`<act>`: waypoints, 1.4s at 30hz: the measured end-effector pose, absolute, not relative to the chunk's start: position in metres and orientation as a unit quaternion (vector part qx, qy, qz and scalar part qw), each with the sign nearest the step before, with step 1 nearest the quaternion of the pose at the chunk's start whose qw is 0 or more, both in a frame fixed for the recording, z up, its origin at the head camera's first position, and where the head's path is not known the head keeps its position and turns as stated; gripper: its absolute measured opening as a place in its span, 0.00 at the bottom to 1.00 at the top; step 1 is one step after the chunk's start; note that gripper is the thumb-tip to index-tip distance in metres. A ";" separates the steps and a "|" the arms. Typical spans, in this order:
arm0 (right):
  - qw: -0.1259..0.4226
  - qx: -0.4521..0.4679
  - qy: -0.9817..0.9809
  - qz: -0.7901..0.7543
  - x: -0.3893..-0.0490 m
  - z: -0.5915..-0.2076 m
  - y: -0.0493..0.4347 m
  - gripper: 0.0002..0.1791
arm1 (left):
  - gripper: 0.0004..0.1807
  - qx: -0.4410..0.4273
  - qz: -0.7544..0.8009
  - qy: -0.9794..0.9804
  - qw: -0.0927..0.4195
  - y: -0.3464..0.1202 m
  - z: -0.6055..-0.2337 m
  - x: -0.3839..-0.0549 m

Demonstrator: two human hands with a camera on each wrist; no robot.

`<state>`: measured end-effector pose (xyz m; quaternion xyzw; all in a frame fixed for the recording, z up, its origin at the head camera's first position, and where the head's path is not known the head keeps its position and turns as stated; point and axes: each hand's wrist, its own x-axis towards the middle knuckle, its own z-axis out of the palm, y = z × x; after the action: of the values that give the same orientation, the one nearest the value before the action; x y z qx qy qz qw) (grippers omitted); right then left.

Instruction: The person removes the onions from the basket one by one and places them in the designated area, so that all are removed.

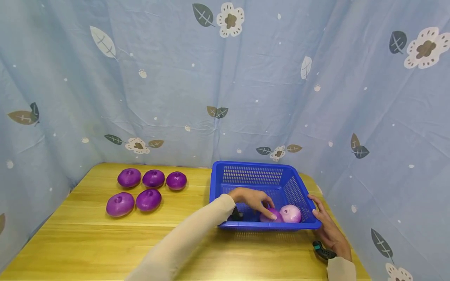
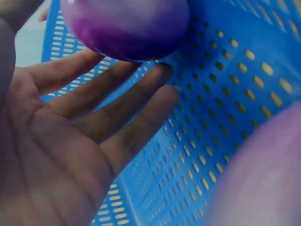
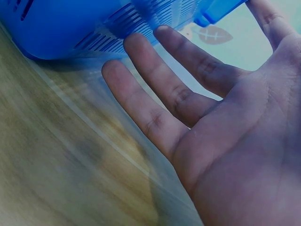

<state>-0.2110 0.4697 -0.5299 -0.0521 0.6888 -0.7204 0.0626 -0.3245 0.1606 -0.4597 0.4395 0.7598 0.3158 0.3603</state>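
Note:
My left hand (image 1: 251,198) reaches down into a blue plastic basket (image 1: 253,165) and holds a purple onion (image 1: 275,214) between thumb and fingers. In the left wrist view, its fingers lie along the underside of that onion (image 2: 127,28); the thumb's grip is hidden there. Beside it in the basket's near right corner sits a paler pink-purple onion (image 1: 291,214). My right hand (image 1: 328,226) touches the basket's right rim from outside. The right wrist view shows its fingers (image 3: 146,108) nearly straight, close to the slotted basket wall (image 3: 136,23).
Several purple onions stand in two rows on the left of the wooden table (image 1: 88,234), one of them a front onion (image 1: 120,204). A patterned blue curtain (image 1: 168,78) hangs behind and at both sides. A black device (image 1: 323,251) is worn on the right wrist.

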 end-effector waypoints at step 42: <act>0.063 -0.049 0.681 -0.728 -0.213 -0.530 0.469 0.31 | 0.37 0.478 0.283 0.818 0.147 0.159 -0.461 -0.333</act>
<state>-0.2126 0.4692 -0.5301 -0.0492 0.6811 -0.7278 0.0632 -0.3326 0.1591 -0.4614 0.4777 0.8184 0.2833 0.1472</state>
